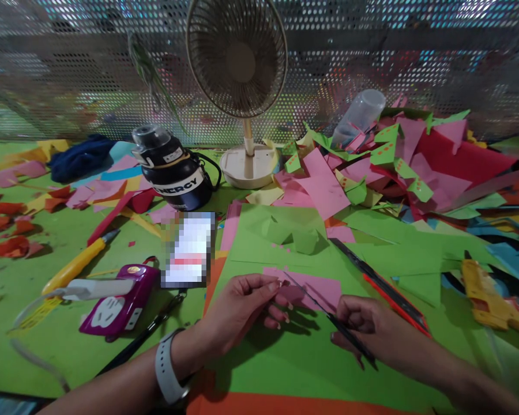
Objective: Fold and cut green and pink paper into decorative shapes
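Scissors (308,295) with black handles are in my right hand (363,325), its fingers wrapped round the handles. Their blades point up and left, toward the fingertips of my left hand (242,311). Thumb and forefinger of that left hand are pinched together on a tiny piece too small to make out; the other fingers curl below. Just behind the blades lies a pink paper piece (324,287), partly covered by the scissors and my left fingers. Beneath both hands spreads a large green paper sheet (277,374), over an orange sheet (311,404) at the near edge.
A cutter knife (384,288) lies right, beyond it a yellow glue gun (486,294). Left are a phone (192,248), a purple power bank (125,297) and a yellow pen-like tool (78,262). Behind stand a bottle (177,173), a fan (242,63) and heaped paper scraps (324,184).
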`<state>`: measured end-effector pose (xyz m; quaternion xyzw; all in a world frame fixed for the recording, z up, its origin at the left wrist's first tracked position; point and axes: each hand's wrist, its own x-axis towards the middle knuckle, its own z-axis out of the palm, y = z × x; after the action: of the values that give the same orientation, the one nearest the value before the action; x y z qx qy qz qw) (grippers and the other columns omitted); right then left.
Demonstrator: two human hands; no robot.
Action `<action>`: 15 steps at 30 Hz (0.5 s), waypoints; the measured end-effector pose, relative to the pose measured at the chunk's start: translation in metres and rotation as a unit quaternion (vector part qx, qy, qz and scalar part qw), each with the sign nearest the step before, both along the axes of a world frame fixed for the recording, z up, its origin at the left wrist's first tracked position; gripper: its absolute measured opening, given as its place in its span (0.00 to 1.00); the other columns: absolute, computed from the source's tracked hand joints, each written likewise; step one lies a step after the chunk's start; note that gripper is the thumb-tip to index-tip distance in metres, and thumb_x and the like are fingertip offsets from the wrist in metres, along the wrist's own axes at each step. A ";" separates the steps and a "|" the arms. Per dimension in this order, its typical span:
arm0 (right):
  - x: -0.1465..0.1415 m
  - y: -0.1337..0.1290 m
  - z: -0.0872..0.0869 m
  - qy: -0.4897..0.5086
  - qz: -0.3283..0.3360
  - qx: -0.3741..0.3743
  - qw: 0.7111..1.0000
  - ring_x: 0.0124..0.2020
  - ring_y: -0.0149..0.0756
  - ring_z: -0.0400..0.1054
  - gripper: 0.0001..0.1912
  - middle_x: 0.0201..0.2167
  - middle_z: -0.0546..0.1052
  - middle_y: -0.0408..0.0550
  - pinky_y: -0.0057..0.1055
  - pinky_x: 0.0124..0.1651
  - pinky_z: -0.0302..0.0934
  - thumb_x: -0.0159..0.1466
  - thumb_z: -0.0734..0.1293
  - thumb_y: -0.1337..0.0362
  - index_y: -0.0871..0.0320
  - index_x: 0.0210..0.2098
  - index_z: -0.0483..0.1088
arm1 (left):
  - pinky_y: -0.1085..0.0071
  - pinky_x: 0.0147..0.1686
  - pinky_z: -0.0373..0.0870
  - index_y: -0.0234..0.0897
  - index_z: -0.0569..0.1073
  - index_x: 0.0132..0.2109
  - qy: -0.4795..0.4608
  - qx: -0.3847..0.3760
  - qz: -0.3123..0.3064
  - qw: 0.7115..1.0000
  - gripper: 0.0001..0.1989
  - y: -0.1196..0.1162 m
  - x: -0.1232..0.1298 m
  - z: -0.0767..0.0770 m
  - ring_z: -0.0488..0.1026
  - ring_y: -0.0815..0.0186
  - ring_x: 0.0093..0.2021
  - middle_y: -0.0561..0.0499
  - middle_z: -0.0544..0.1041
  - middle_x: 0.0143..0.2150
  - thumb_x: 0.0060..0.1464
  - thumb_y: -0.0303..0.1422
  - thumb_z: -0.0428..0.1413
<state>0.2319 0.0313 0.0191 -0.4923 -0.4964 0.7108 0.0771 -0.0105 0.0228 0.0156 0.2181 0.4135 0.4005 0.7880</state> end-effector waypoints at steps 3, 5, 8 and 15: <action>0.003 -0.001 -0.003 0.006 0.011 0.000 1.000 0.20 0.23 0.56 0.23 0.20 0.62 0.34 0.20 0.21 0.53 0.53 0.74 0.50 0.55 0.27 0.58 | 0.81 0.21 0.70 0.33 0.80 0.35 -0.014 -0.005 0.024 1.000 0.11 0.000 0.000 -0.002 0.76 0.72 0.23 0.50 0.81 0.28 0.46 0.35 0.69; 0.004 -0.003 -0.002 0.004 0.019 0.003 1.000 0.20 0.23 0.56 0.23 0.20 0.61 0.34 0.20 0.21 0.52 0.55 0.73 0.50 0.56 0.26 0.57 | 0.80 0.22 0.70 0.33 0.80 0.35 -0.018 -0.008 0.033 0.999 0.12 -0.001 0.000 -0.002 0.76 0.72 0.23 0.50 0.81 0.28 0.45 0.35 0.69; 0.001 -0.004 0.001 -0.003 0.022 0.010 1.000 0.20 0.22 0.56 0.23 0.19 0.60 0.33 0.20 0.21 0.50 0.54 0.74 0.51 0.56 0.26 0.57 | 0.80 0.23 0.70 0.34 0.79 0.35 -0.018 -0.010 0.030 0.999 0.11 -0.001 0.000 -0.001 0.77 0.72 0.24 0.50 0.81 0.28 0.45 0.35 0.69; -0.004 -0.003 0.004 -0.010 0.023 0.013 1.000 0.20 0.22 0.54 0.22 0.18 0.60 0.33 0.20 0.21 0.47 0.53 0.74 0.52 0.56 0.26 0.58 | 0.80 0.24 0.71 0.33 0.80 0.36 -0.022 0.000 0.012 1.000 0.09 -0.003 0.000 -0.004 0.77 0.71 0.25 0.49 0.81 0.29 0.49 0.34 0.67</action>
<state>0.2279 0.0287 0.0231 -0.4866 -0.5176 0.7010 0.0621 -0.0105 0.0198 0.0121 0.2039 0.3985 0.4144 0.7924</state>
